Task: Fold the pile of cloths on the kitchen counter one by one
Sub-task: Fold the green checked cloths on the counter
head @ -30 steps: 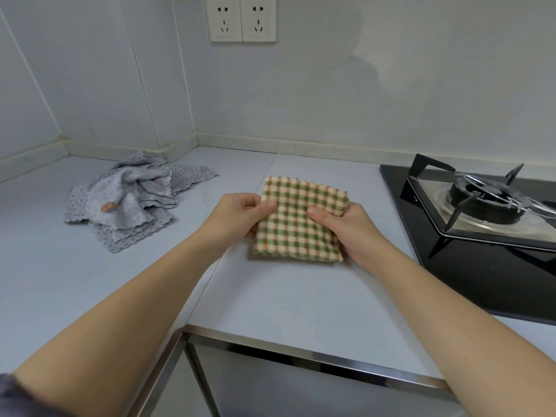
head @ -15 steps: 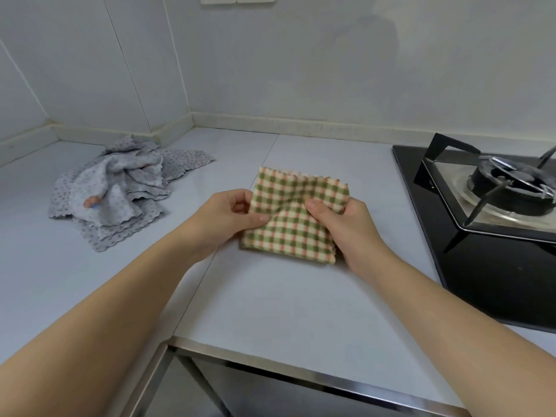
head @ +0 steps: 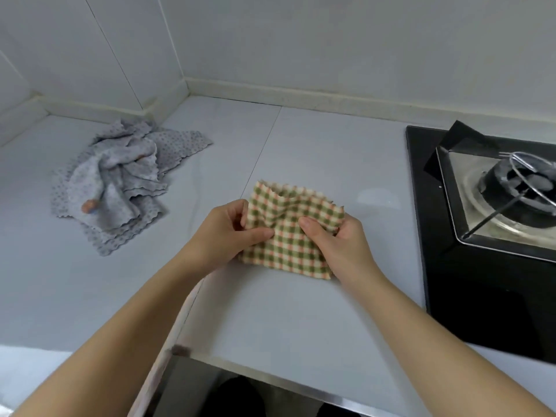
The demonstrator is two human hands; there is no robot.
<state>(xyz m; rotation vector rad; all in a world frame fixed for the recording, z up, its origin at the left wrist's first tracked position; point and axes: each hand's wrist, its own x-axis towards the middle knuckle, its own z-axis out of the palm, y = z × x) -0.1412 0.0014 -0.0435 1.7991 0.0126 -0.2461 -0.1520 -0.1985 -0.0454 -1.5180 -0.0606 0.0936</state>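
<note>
A green, orange and cream checked cloth (head: 288, 251), folded to a small rectangle, lies on the pale counter (head: 285, 320) in the middle of the view. My left hand (head: 228, 233) pinches its left edge, thumb on top. My right hand (head: 337, 239) pinches its right side, thumb pressed on the fabric. The cloth bunches into a ridge between my two thumbs. A crumpled pile of grey dotted cloths (head: 120, 185) with scalloped edges lies to the left, apart from both hands.
A black gas hob (head: 481, 281) with a steel burner tray (head: 505, 191) fills the right side. Tiled walls meet in a corner behind the pile. The counter's metal-trimmed front edge (head: 270, 377) runs below my forearms.
Both hands have pushed the checked cloth's sides closer together, so it bunches more in the middle. The camera has tilted down and the wall sockets have left the view.
</note>
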